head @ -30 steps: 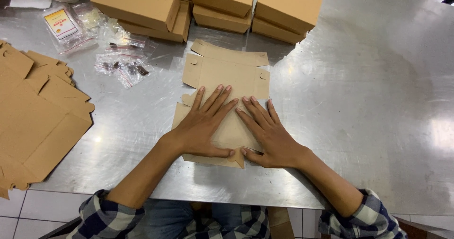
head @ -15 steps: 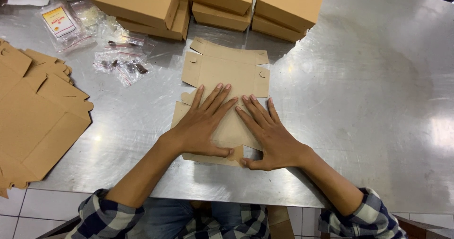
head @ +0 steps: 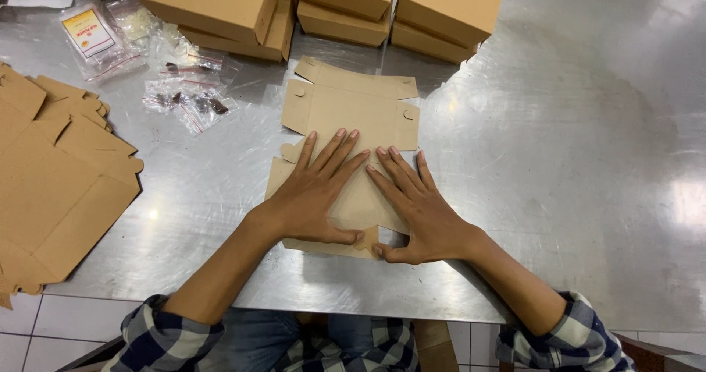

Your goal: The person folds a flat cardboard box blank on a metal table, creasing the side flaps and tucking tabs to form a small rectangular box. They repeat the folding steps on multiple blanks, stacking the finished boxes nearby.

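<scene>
The left hand [head: 312,195] lies flat, palm down and fingers spread, on an unfolded brown cardboard box blank [head: 351,114] that rests on the steel bench [head: 559,158] just in front of the person. The right hand [head: 419,210] lies beside it on the same blank, also flat with fingers stretched out. Neither hand grips anything; both press on the near half of the blank, and the 2 thumbs meet near its front edge, where a small flap [head: 368,237] stands up slightly between them. The far half of the blank lies bare. Beyond it stand several assembled brown boxes [head: 346,0]. To the left lie small clear plastic bags [head: 184,96], and a stack of flat blanks [head: 59,188] overhangs the bench's left edge.
</scene>
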